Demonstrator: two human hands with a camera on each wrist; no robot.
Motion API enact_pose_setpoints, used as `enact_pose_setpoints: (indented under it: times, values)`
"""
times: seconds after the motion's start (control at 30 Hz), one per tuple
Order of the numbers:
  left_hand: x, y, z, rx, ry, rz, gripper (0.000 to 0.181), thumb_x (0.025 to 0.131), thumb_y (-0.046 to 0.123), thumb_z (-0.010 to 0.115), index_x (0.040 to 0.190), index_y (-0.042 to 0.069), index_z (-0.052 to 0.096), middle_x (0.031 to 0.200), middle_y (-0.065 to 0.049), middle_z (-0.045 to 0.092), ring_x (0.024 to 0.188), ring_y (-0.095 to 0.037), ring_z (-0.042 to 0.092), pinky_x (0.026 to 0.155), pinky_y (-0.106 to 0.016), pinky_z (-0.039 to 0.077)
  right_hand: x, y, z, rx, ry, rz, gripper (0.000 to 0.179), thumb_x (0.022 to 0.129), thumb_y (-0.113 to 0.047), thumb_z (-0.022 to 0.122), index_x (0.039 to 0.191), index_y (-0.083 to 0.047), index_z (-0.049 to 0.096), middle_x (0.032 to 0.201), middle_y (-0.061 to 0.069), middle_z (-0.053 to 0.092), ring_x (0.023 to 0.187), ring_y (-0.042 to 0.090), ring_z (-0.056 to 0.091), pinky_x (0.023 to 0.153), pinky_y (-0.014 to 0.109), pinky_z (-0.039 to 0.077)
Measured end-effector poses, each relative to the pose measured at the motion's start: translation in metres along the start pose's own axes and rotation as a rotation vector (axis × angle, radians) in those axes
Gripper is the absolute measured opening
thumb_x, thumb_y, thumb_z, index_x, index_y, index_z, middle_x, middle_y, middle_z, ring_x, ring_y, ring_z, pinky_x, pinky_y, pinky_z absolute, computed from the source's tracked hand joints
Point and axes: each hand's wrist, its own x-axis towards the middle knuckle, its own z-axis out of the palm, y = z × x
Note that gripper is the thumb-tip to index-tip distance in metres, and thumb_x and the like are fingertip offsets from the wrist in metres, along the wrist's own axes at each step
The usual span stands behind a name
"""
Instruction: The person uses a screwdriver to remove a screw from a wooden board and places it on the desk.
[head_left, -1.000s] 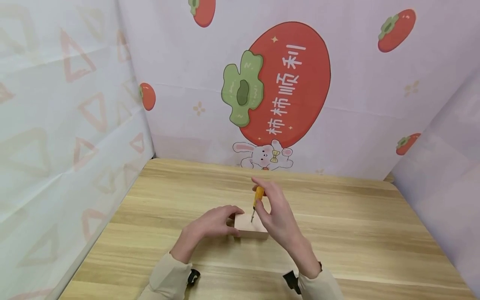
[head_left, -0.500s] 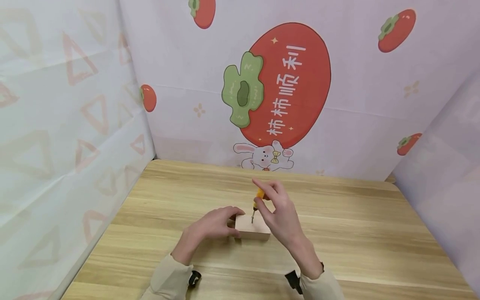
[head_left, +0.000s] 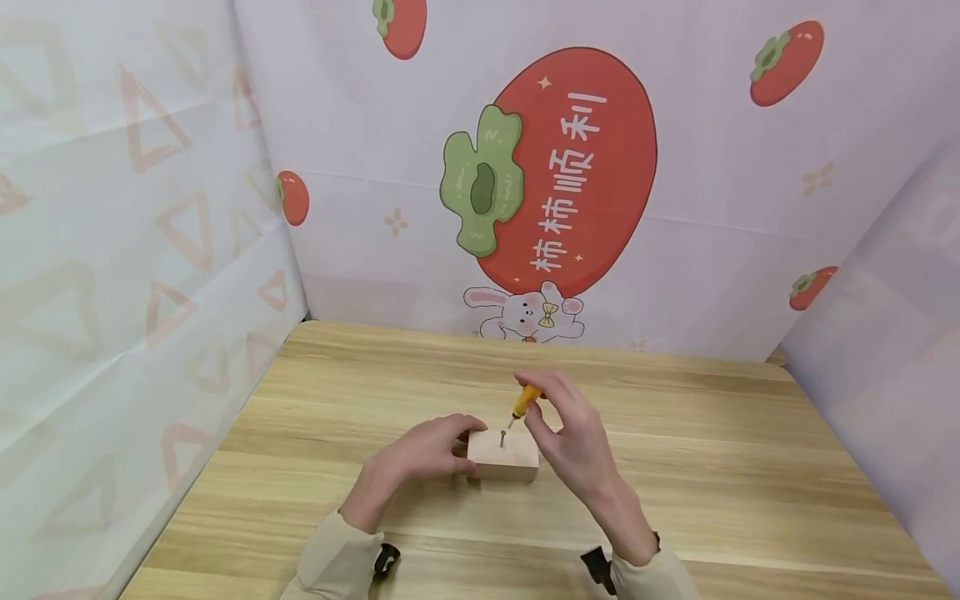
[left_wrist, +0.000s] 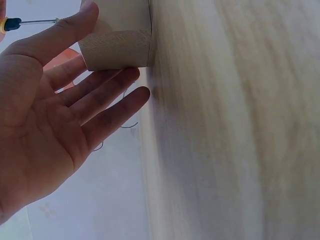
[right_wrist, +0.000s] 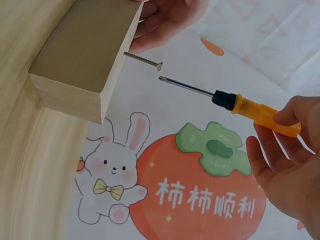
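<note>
A pale wooden block point(head_left: 491, 457) lies on the table, its left end gripped between the thumb and fingers of my left hand point(head_left: 427, 447). From the block's top face a screw point(right_wrist: 143, 61) stands upright, only its tip sunk in the wood. My right hand point(head_left: 576, 437) holds a screwdriver point(right_wrist: 257, 114) by its yellow handle, thumb on one side and fingers on the other. In the right wrist view the screwdriver's tip sits just apart from the screw head. The left wrist view shows the block's end point(left_wrist: 117, 50) between the left thumb and fingertips.
The wood-grain table point(head_left: 712, 450) extends on both sides of the block. A printed cloth backdrop point(head_left: 360, 250) with persimmons and a rabbit rises behind it. Another cloth wall point(head_left: 142, 275) stands along the left edge.
My right hand has drawn the screwdriver back to the right, off the screw head, and tilted it. The left hand keeps its hold on the block, and the screw stays standing.
</note>
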Motion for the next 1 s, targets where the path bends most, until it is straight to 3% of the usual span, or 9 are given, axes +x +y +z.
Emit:
enact_pose_setpoints:
  times: [0.13, 0.37, 0.53, 0.7, 1.0]
  values:
    - [0.0, 0.0, -0.002, -0.035, -0.013, 0.007, 0.061, 0.083, 0.033, 0.081, 0.134, 0.01, 0.058, 0.127, -0.002, 0.065, 0.116, -0.018, 0.062, 0.1, -0.038, 0.05, -0.003, 0.002, -0.003, -0.007, 0.006, 0.0, 0.043, 0.083, 0.012, 0.066, 0.123, -0.006, 0.066, 0.111, 0.008, 0.066, 0.093, 0.019, 0.063, 0.088, 0.013, 0.048]
    - [0.003, 0.006, -0.004, -0.004, 0.027, 0.011, 0.057, 0.088, 0.046, 0.072, 0.135, 0.016, 0.058, 0.132, 0.003, 0.062, 0.119, -0.015, 0.06, 0.102, -0.038, 0.05, -0.008, 0.008, -0.012, -0.065, 0.015, 0.027, 0.043, 0.083, 0.01, 0.068, 0.122, -0.007, 0.066, 0.111, 0.007, 0.066, 0.095, 0.019, 0.063, 0.087, 0.021, 0.052]
    - [0.009, 0.014, -0.002, 0.047, 0.114, 0.096, 0.037, 0.096, 0.033, 0.065, 0.13, 0.019, 0.062, 0.126, 0.005, 0.063, 0.116, -0.013, 0.062, 0.1, -0.036, 0.051, -0.013, 0.015, -0.017, -0.101, 0.029, 0.039, 0.044, 0.08, 0.01, 0.073, 0.121, -0.006, 0.067, 0.111, 0.007, 0.066, 0.095, 0.019, 0.064, 0.086, 0.02, 0.053]
    - [0.016, 0.021, 0.0, 0.089, 0.184, 0.189, 0.023, 0.096, 0.023, 0.067, 0.119, 0.019, 0.07, 0.114, 0.008, 0.069, 0.109, -0.009, 0.065, 0.096, -0.031, 0.053, -0.018, 0.022, -0.022, -0.128, 0.043, 0.024, 0.048, 0.075, 0.012, 0.078, 0.119, -0.008, 0.069, 0.109, 0.004, 0.066, 0.094, 0.018, 0.065, 0.09, 0.012, 0.048]
    - [0.022, 0.027, 0.002, 0.109, 0.209, 0.228, 0.013, 0.094, 0.021, 0.069, 0.104, 0.02, 0.077, 0.1, 0.011, 0.074, 0.095, -0.004, 0.067, 0.09, -0.03, 0.053, -0.027, 0.03, -0.031, -0.195, 0.072, 0.033, 0.05, 0.071, 0.012, 0.082, 0.115, -0.01, 0.072, 0.104, 0.0, 0.067, 0.09, 0.015, 0.066, 0.088, 0.006, 0.045]
